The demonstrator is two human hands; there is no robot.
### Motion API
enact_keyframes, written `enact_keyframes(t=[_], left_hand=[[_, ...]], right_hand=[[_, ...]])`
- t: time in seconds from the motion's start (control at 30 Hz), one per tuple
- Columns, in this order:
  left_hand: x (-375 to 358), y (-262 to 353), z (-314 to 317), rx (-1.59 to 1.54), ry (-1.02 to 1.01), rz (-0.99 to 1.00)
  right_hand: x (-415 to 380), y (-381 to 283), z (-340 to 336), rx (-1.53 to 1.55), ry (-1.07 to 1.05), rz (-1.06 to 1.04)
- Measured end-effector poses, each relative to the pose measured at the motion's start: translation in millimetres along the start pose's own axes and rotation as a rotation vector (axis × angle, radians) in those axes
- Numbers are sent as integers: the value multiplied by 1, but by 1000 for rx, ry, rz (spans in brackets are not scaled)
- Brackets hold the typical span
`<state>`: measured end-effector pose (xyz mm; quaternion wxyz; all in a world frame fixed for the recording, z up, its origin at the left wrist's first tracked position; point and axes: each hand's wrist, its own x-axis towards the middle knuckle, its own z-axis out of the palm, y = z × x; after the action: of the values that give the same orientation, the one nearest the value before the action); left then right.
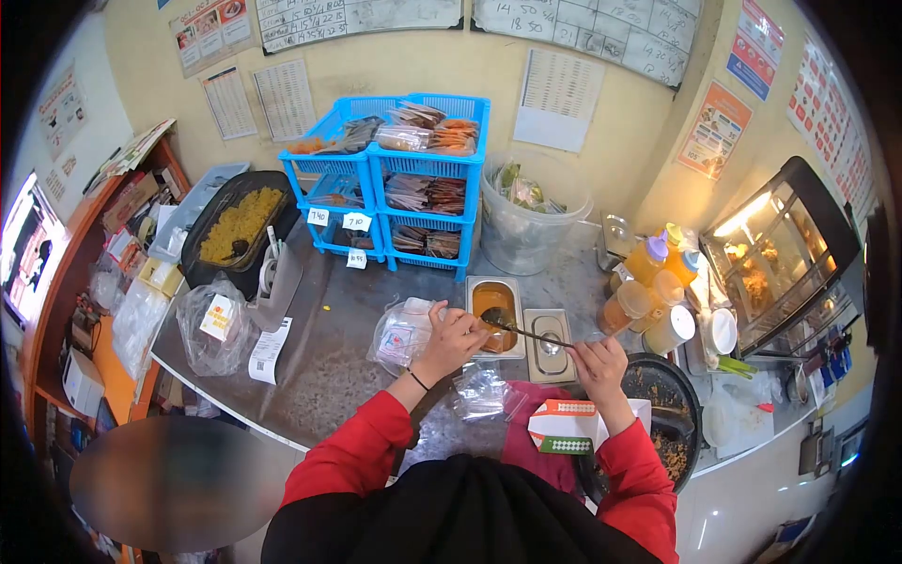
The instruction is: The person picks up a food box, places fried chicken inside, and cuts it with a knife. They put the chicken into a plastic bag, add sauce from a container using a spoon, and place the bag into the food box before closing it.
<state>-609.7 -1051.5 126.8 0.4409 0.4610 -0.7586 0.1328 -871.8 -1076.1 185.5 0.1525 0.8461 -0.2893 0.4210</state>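
Observation:
My left hand is closed at the left edge of a steel pan of orange-brown sauce. It pinches what looks like a small clear plastic bag, partly hidden by the fingers. A dark ladle is gripped by its handle in my right hand. The ladle's bowl is over the pan, close to my left fingertips. To the right stands a second steel pan with its lid on. A stack of plastic packets lies beside my left hand, and clear bags lie between my forearms.
Blue baskets of packets stand at the back, beside a clear bucket. Sauce bottles and a lit display cabinet are right. Under my right arm lie a paper box and black tray. Yellow food fills a black container left.

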Motion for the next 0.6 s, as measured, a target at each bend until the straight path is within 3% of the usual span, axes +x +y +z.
enact_keyframes(t=[0.23, 0.43, 0.53, 0.6], left_hand=[[-3, 1, -1, -18, -33, -45], [-10, 3, -3, -164, -75, -180], [-24, 6, 11, -505, -2, -437], [-29, 10, 14, -511, 55, -481]], right_hand=[[0, -2, -2, -11, 3, 55], [-6, 4, 5, 210, -67, 578], [-6, 13, 15, 168, -204, 742], [-7, 16, 28, 123, -344, 720]])
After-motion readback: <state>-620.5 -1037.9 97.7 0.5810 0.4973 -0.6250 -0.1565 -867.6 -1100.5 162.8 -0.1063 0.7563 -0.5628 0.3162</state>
